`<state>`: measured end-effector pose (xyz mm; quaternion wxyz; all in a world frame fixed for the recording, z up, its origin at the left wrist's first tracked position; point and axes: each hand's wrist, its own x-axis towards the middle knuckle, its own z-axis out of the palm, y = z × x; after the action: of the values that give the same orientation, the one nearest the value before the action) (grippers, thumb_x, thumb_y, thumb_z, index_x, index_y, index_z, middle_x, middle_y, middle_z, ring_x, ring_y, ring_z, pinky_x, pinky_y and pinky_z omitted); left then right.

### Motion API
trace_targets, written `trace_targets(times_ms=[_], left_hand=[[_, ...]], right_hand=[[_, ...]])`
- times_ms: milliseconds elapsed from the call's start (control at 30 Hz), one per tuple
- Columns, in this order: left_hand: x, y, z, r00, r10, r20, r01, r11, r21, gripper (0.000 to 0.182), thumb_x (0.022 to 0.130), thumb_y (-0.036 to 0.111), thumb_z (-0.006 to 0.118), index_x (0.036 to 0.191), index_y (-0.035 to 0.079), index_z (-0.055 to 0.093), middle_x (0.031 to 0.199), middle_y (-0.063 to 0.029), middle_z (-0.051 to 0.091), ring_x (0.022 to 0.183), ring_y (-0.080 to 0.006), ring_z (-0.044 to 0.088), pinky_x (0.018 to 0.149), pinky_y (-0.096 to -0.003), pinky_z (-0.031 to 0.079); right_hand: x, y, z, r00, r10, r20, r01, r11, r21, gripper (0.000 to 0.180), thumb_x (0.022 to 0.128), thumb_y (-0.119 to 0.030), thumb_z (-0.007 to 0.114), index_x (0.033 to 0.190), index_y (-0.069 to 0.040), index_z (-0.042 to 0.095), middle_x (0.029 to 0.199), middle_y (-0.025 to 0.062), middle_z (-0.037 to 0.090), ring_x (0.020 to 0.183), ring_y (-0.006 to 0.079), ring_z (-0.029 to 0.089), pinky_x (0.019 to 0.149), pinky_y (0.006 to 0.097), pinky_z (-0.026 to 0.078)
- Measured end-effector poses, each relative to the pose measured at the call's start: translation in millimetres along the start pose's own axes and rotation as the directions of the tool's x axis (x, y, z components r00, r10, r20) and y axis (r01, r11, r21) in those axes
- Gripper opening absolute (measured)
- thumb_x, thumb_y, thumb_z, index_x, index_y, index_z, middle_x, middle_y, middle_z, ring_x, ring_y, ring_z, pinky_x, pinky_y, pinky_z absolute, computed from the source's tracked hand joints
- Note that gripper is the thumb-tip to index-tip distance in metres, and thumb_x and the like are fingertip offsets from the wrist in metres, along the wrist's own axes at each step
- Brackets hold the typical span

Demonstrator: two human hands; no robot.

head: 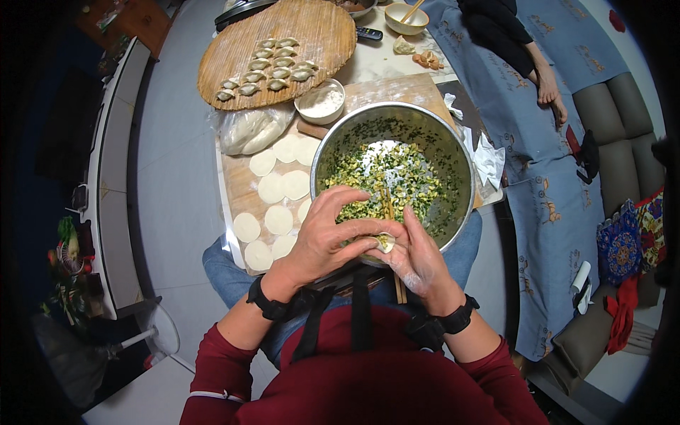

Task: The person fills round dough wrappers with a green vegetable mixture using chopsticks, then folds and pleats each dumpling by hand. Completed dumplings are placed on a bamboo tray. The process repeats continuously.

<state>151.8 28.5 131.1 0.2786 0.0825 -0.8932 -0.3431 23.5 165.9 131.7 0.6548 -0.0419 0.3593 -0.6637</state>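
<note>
Between my hands, over the near rim of a deep steel bowl (458,159), is a partly folded dumpling (387,243) with filling showing at its opening. My left hand (332,231) pinches its edge with thumb and forefinger, the other fingers raised. My right hand (417,255) cradles it from the right and also has a pair of wooden chopsticks (400,289) running through it, their tips toward the bowl. Chopped green and yellow filling (390,175) covers the bowl's bottom and clings to its walls. Round dough wrappers (279,219) lie on the wooden board (241,204) to the left.
Several folded dumplings (281,71) sit on a round woven tray (228,61). Beside it are bagged dough (255,130), a bowl of flour (320,101) and a partly hidden rolling pin (312,129). Crumpled tissues (489,159) lie right. Another person's legs (531,58) rest on the sofa.
</note>
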Motion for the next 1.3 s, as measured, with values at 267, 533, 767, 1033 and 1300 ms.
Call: trace_targets(times_ms=[267, 533, 767, 1033, 1300], left_hand=[[2.0, 2.3, 1.0, 1.000, 0.018, -0.015, -0.018, 1.000, -0.012, 0.028, 0.067, 0.015, 0.080, 0.095, 0.015, 0.073, 0.114, -0.0093, 0.060, 0.109, -0.0317, 0.054, 0.093, -0.0428, 0.043], [1.4, 1.6, 3.8, 0.999, 0.029, -0.024, -0.029, 0.999, -0.021, 0.028, 0.067, 0.013, 0.080, 0.094, 0.013, 0.073, 0.106, -0.0057, 0.063, 0.106, -0.0295, 0.056, 0.090, -0.0407, 0.045], [-0.3, 4.7, 6.7, 0.999, -0.041, -0.009, 0.041, 0.998, -0.055, 0.021, 0.067, 0.012, 0.080, 0.087, 0.009, 0.073, 0.097, -0.0052, 0.065, 0.101, -0.0269, 0.058, 0.086, -0.0380, 0.047], [2.1, 11.4, 0.1, 0.998, -0.057, -0.018, 0.053, 0.985, -0.164, 0.009, 0.071, 0.009, 0.076, 0.079, 0.007, 0.072, 0.081, -0.0035, 0.065, 0.082, -0.0218, 0.063, 0.077, -0.0344, 0.048], [3.1, 25.2, -17.9, 0.933, -0.298, 0.203, 0.360, 0.767, -0.531, 0.007, 0.076, 0.002, 0.072, 0.083, 0.004, 0.072, 0.085, -0.0064, 0.068, 0.081, -0.0159, 0.064, 0.073, -0.0284, 0.051]], right_hand=[[-0.5, -1.9, -0.4, 1.000, 0.012, -0.012, -0.012, 1.000, -0.004, 0.063, 0.103, -0.045, 0.023, 0.125, 0.008, 0.047, 0.120, 0.0184, 0.057, 0.108, 0.0215, 0.058, 0.096, 0.0380, 0.048], [-0.2, -2.6, -2.1, 0.999, -0.017, -0.037, 0.018, 0.999, 0.027, 0.059, 0.103, -0.042, 0.024, 0.124, 0.008, 0.048, 0.117, 0.0163, 0.059, 0.103, 0.0202, 0.060, 0.090, 0.0350, 0.051], [0.3, -2.8, -2.8, 1.000, 0.009, -0.026, -0.009, 1.000, -0.003, 0.060, 0.103, -0.042, 0.025, 0.121, 0.008, 0.051, 0.115, 0.0143, 0.060, 0.101, 0.0182, 0.061, 0.089, 0.0326, 0.052], [-3.3, -3.1, -5.0, 0.998, 0.027, 0.065, -0.026, 1.000, -0.004, 0.060, 0.103, -0.043, 0.026, 0.137, 0.005, 0.038, 0.119, 0.0126, 0.058, 0.107, 0.0180, 0.058, 0.093, 0.0313, 0.048], [-21.3, -27.5, -6.5, 0.981, 0.063, 0.182, 0.146, 0.378, -0.914, 0.104, 0.065, -0.032, 0.082, 0.149, -0.013, 0.024, 0.103, 0.0102, 0.064, 0.082, 0.0218, 0.063, 0.073, 0.0321, 0.050]])
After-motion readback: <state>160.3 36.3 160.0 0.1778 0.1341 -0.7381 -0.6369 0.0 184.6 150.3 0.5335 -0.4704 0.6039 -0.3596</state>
